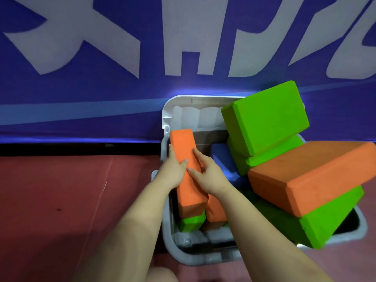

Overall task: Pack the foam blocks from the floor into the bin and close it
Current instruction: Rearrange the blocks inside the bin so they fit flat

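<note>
A grey plastic bin [173, 239] stands open on the floor, its white lid [187, 112] tipped back against the wall. Both my hands hold one long orange foam block [188, 182] at the bin's left side: my left hand [173, 167] grips its left edge, my right hand [207, 176] lies on its right edge. Under it show a green block [192, 221] and another orange block [215, 212]. On the right, green blocks [266, 117] and an orange block [313, 178] are heaped above the rim. A blue block [223, 159] lies deeper inside.
A blue banner [101, 58] with large white letters hangs right behind the bin. Red floor [71, 190] spreads to the left of it. A bare knee [160, 274] shows at the bottom edge.
</note>
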A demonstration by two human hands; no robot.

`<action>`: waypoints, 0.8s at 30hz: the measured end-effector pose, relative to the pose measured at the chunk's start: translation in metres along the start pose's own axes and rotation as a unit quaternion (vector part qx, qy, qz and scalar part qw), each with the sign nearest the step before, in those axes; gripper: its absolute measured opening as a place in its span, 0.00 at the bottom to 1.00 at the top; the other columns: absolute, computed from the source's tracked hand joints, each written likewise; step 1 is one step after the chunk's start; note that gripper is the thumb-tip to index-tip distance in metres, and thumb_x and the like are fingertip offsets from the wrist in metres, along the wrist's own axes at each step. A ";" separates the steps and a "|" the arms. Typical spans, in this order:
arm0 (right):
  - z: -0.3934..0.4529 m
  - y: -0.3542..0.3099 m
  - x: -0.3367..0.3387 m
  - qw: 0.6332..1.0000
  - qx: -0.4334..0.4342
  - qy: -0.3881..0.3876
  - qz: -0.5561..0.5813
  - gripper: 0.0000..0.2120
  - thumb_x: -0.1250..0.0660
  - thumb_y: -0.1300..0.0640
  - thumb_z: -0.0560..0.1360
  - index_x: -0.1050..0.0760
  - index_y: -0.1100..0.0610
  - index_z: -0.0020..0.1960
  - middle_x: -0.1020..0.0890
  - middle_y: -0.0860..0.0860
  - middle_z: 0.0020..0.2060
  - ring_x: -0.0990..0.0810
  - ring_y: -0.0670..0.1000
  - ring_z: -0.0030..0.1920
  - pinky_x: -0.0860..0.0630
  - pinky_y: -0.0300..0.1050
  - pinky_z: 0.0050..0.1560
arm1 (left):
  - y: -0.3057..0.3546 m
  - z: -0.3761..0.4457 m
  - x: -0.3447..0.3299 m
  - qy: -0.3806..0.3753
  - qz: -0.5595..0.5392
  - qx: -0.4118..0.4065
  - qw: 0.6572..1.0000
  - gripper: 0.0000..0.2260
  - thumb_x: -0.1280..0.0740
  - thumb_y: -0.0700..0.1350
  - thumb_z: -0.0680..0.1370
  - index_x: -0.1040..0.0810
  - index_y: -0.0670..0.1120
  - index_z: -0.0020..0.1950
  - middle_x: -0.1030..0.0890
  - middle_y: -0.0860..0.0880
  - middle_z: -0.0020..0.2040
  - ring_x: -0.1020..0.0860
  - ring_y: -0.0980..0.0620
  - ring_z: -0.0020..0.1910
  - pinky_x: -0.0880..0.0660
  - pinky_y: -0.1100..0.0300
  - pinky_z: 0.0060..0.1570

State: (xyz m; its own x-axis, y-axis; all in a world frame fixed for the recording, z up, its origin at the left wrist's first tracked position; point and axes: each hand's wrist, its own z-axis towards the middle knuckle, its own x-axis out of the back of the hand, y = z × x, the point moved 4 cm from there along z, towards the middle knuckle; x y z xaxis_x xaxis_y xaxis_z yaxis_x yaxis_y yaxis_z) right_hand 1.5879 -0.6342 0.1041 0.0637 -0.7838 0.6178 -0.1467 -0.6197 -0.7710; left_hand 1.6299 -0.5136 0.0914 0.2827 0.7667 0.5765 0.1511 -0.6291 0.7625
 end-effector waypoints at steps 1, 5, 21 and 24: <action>-0.001 0.002 0.000 1.000 -0.003 0.003 0.001 0.32 0.33 0.53 0.75 0.43 0.50 0.75 0.31 0.54 0.69 0.30 0.51 0.67 0.34 0.41 0.67 | 0.000 -0.001 -0.001 0.000 0.029 -0.005 1.000 0.34 0.39 0.50 0.80 0.56 0.50 0.79 0.42 0.45 0.77 0.35 0.42 0.72 0.35 0.50 0.69; -0.002 0.004 -0.003 1.000 -0.005 0.005 0.004 0.32 0.34 0.51 0.76 0.45 0.50 0.76 0.31 0.55 0.69 0.31 0.51 0.68 0.36 0.40 0.67 | 0.007 -0.001 0.004 -0.001 0.120 -0.034 0.992 0.30 0.41 0.50 0.80 0.52 0.49 0.78 0.53 0.47 0.79 0.46 0.47 0.77 0.42 0.51 0.73; -0.022 0.030 0.022 0.981 -0.121 0.075 0.129 0.41 0.30 0.52 0.71 0.48 0.52 0.77 0.33 0.51 0.72 0.30 0.50 0.68 0.34 0.42 0.66 | 0.001 -0.005 -0.014 -0.051 -0.033 0.013 0.998 0.29 0.38 0.51 0.80 0.46 0.48 0.78 0.45 0.47 0.78 0.42 0.48 0.76 0.42 0.52 0.74; -0.019 0.029 0.021 0.983 -0.122 0.063 0.121 0.41 0.30 0.49 0.71 0.48 0.53 0.77 0.32 0.52 0.71 0.30 0.50 0.68 0.34 0.40 0.62 | 0.007 -0.007 -0.023 -0.052 -0.051 0.004 0.997 0.29 0.40 0.54 0.80 0.46 0.48 0.78 0.46 0.46 0.78 0.43 0.48 0.76 0.44 0.52 0.75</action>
State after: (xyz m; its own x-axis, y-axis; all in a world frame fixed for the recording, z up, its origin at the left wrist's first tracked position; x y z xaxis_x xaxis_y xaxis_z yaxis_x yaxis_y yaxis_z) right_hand 1.5660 -0.6678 0.0981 -0.1224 -0.8866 0.4460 -0.3757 -0.3746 -0.8477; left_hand 1.6177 -0.5351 0.0855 0.3623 0.8097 0.4617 0.1914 -0.5494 0.8134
